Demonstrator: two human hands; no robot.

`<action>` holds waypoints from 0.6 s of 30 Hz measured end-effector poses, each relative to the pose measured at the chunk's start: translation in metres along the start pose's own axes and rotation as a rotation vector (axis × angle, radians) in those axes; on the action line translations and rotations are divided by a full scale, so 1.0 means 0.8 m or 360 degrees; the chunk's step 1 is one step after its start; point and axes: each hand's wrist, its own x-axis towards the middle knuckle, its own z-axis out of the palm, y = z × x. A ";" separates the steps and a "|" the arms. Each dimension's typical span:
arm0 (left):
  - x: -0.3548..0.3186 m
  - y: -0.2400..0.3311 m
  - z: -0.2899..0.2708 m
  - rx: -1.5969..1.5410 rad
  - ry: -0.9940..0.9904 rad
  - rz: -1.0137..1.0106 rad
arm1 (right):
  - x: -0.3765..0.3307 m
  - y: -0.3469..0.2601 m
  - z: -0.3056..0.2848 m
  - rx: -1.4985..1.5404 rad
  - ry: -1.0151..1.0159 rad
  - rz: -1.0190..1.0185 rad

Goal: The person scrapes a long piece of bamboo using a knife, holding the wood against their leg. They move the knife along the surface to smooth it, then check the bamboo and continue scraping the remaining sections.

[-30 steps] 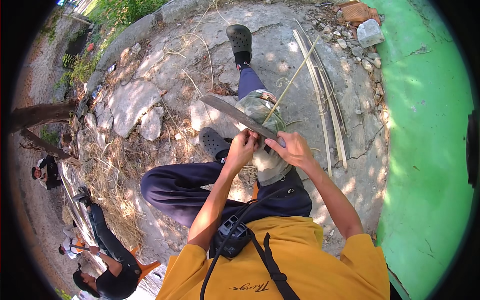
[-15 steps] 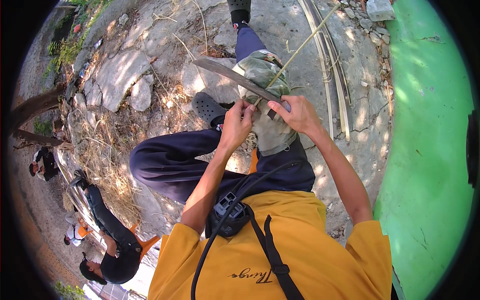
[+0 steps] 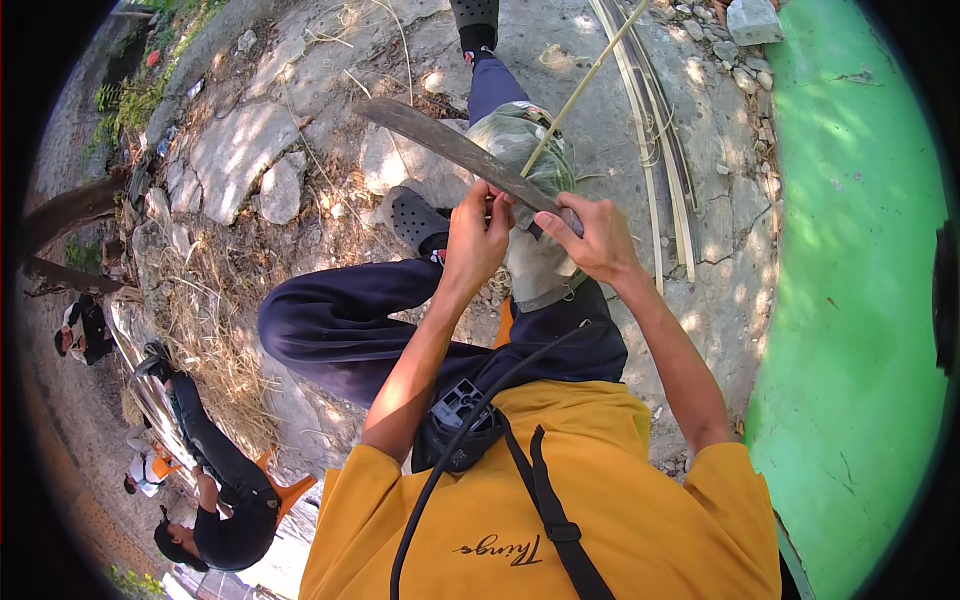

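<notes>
Seen outdoors from the head view, gripping a dark, broad knife (image 3: pixel 440 145) by its handle end with the right hand (image 3: pixel 605 240), with fingers wrapped around it and thumb laid against its near side. Pinching the lower end of a thin, pale strip (image 3: pixel 586 87) with the left hand (image 3: pixel 476 245), with fingertips drawn narrow just beside the blade and partly hidden by it. Aiming the knife's tip up and left, beyond the left fingers. Running the strip from behind the blade, between the two sets of fingers, away and to the right. Bearing a camouflage cloth (image 3: pixel 545 272) over the leg, directly beneath the fingers.

To the right of the right fingers, on cracked concrete (image 3: pixel 740 230), more long strips (image 3: pixel 680 235), lying side by side; farther right, a green surface (image 3: pixel 850 300), with a pale block (image 3: pixel 753 22) near its top. Left of the left fingers, a dark shoe (image 3: pixel 415 220) with holes; nearer the body, dark blue trousers (image 3: pixel 335 310), bent at the knee. Below the fingers, a yellow shirt (image 3: pixel 640 500) and a black strap (image 3: pixel 550 495). Well left of the fingers, dry grass (image 3: pixel 235 370); lower still, a person in black (image 3: pixel 235 530) on an orange stool (image 3: pixel 295 495).
</notes>
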 end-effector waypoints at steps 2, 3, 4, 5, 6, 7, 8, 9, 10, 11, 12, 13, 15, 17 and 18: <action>0.006 0.005 0.007 -0.0014 -0.0108 -0.0103 | 0.004 0.003 0.006 0.0059 0.0053 -0.0028; 0.010 0.000 0.011 -0.0010 -0.0113 -0.0101 | 0.007 0.009 0.008 0.0062 0.0058 -0.0026; 0.014 -0.009 0.015 -0.0079 -0.0126 -0.0090 | 0.010 0.014 0.010 0.0018 0.0037 0.0026; 0.018 -0.019 0.018 -0.0148 -0.0138 -0.0081 | 0.013 0.018 0.012 -0.0024 0.0014 0.0077; 0.020 -0.028 0.019 -0.0144 -0.0138 -0.0082 | 0.015 0.019 0.015 -0.0019 0.0014 0.0077; 0.022 -0.037 0.018 -0.0087 -0.0152 -0.0133 | 0.016 0.020 0.019 -0.0091 0.0006 0.0127; 0.024 -0.046 0.017 -0.0030 -0.0165 -0.0184 | 0.018 0.021 0.021 -0.0162 -0.0002 0.0177; 0.024 -0.042 0.018 -0.0031 -0.0175 -0.0195 | 0.017 0.025 0.021 -0.0160 -0.0006 0.0192; 0.026 -0.037 0.020 0.0030 -0.0171 -0.0203 | 0.020 0.030 0.020 -0.0152 -0.0013 0.0178; 0.025 -0.033 0.021 0.0090 -0.0167 -0.0209 | 0.022 0.034 0.019 -0.0145 -0.0020 0.0164; 0.023 -0.027 0.018 0.0109 -0.0181 -0.0224 | 0.024 0.036 0.021 -0.0085 -0.0004 0.0127; 0.023 -0.036 0.020 0.0110 -0.0179 -0.0228 | 0.024 0.037 0.021 -0.0082 -0.0008 0.0126; 0.024 -0.050 0.025 -0.0043 -0.0116 -0.0111 | 0.024 0.035 0.019 -0.0153 -0.0010 0.0100; 0.019 -0.056 0.023 -0.0035 -0.0097 -0.0129 | 0.026 0.026 0.014 -0.0174 -0.0081 0.0127; 0.017 -0.054 0.025 -0.0035 -0.0092 -0.0139 | 0.025 0.025 0.011 -0.0205 -0.0140 0.0163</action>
